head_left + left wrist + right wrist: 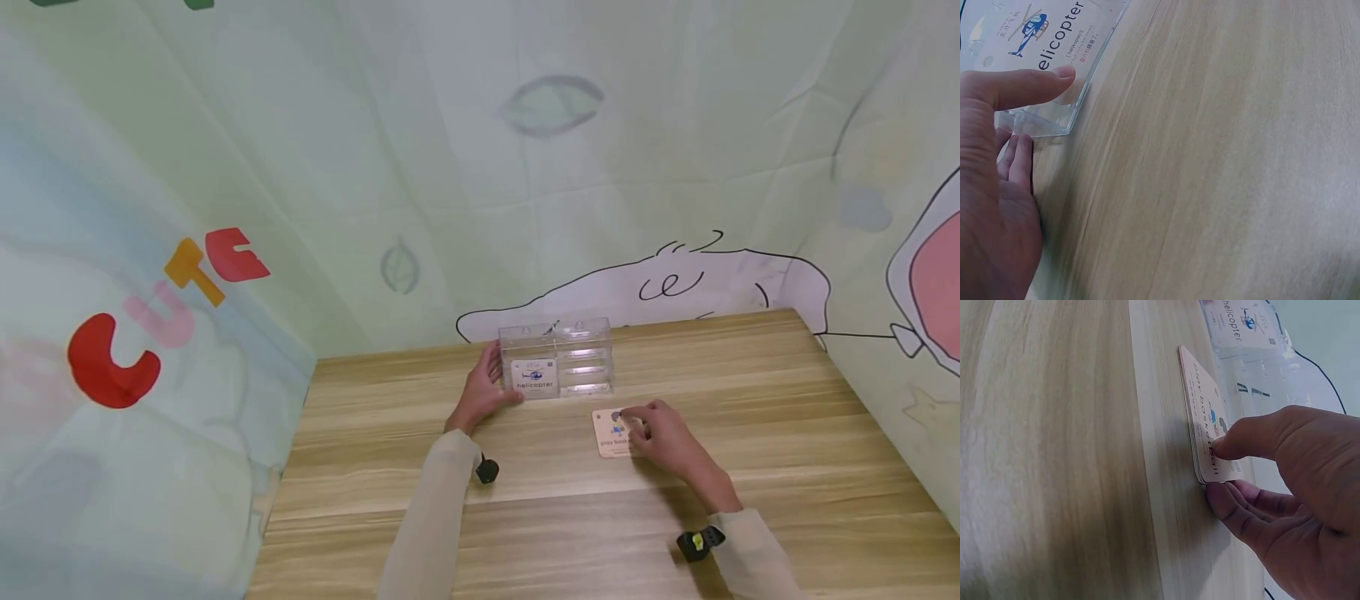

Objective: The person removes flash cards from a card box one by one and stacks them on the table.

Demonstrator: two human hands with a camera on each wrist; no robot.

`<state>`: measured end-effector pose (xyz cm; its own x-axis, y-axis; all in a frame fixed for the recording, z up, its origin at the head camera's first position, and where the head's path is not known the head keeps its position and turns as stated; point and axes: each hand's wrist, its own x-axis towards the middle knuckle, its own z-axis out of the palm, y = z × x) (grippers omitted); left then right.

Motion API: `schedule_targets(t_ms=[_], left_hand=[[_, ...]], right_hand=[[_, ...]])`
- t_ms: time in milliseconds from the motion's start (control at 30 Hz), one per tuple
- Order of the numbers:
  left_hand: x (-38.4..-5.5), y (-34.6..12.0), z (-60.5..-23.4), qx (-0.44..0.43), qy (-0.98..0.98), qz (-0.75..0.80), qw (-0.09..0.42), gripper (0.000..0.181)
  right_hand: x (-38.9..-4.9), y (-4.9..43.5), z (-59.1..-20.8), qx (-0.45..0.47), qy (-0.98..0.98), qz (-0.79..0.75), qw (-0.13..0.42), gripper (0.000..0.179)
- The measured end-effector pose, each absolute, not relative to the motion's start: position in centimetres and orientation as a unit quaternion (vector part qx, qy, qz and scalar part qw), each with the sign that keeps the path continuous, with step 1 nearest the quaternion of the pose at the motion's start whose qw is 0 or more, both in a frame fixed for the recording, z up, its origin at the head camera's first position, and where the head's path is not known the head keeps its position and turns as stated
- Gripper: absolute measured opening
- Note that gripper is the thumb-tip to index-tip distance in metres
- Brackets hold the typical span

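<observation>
The fingers [1247, 437] of the right hand [671, 446] are narrow and pinch a small stack of cards [609, 435] at its right edge; one of them lies over the printed face, and others are at the edge below. On the top card is the writing "play basketball". Whether the stack rests fully flat, I cannot tell. It is on or just above the bench [555, 533], in front of the right part of a clear plastic box [583, 327] and apart from it.

A little farther, the left hand [480, 396] holds this box at its left side: the thumb is across the front, and the other fingers go around the side. In the left compartment a card with "helicopter" [535, 379] stands upright, facing the person. The right compartment has clear horizontal dividers.

Behind the bench hangs a pale green printed cloth [405, 167], with a white cartoon figure [600, 300] just behind the box.
</observation>
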<state>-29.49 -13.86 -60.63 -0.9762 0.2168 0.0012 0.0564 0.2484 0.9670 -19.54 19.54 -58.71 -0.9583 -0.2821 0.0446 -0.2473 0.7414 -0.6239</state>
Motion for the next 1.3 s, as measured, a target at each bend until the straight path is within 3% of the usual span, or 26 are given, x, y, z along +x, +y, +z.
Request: schedule_targets(t_ms=[333,967,1300], left_hand=[[-29.5,-13.9,-60.5,0.084,0.791,0.602,0.068,0.111],[-29.4,-13.8,-60.7,0.083,0.789,0.605,0.063,0.111],[-28.0,-13.6,-57.2,0.077,0.78,0.615,0.085,0.106]], right_hand=[[-19.4,19.4,-58.8,-0.152,0.938,-0.312,0.002,0.032],[-20.9,19.8,-56.6,-0.158,0.937,-0.311,0.017,0.036],[-22.5,18.5,-55.3,-0.187,0.924,-0.334,0.009,0.044]])
